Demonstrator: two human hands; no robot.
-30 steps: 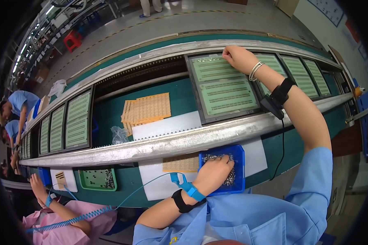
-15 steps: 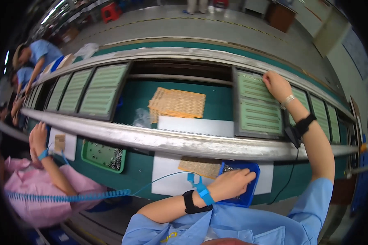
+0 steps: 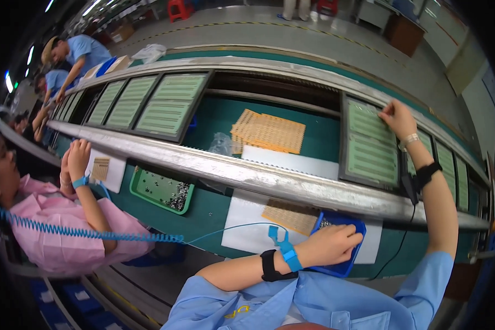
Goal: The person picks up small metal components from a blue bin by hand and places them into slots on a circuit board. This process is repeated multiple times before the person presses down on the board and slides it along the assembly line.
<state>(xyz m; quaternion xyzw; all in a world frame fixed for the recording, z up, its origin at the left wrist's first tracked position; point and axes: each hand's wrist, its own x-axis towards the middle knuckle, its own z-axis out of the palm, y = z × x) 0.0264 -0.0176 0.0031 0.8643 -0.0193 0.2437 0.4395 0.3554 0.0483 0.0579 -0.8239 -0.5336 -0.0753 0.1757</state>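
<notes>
My left hand [image 3: 335,245] is over a blue bin [image 3: 359,225] of small metal parts [image 3: 325,223]. Its fingers are curled together, and whatever they hold is hidden. A blue strap [image 3: 289,256] and a black band circle that wrist. Farther off, my right hand [image 3: 400,117] is at the upper right part of a dark-framed green board panel [image 3: 371,146] on the rails. Thumb and fingertips are pinched close to the panel's surface; anything between them is too small to make out. Beside the bin lies a tan slotted board [image 3: 291,215] on a white sheet [image 3: 242,228].
Metal rails [image 3: 247,171] cross the bench, carrying more framed panels [image 3: 170,104]. Orange-tan boards [image 3: 269,131] are stacked between them. A green tray [image 3: 162,190] of small parts stands left, near a co-worker in pink [image 3: 71,220]. A coiled blue cord [image 3: 93,230] and a black cable [image 3: 393,247] trail nearby.
The view has swung, shifting the whole scene rightward. My right hand still works at the same panel, its fingertips now showing in a pinch. My left hand stays over the blue bin.
</notes>
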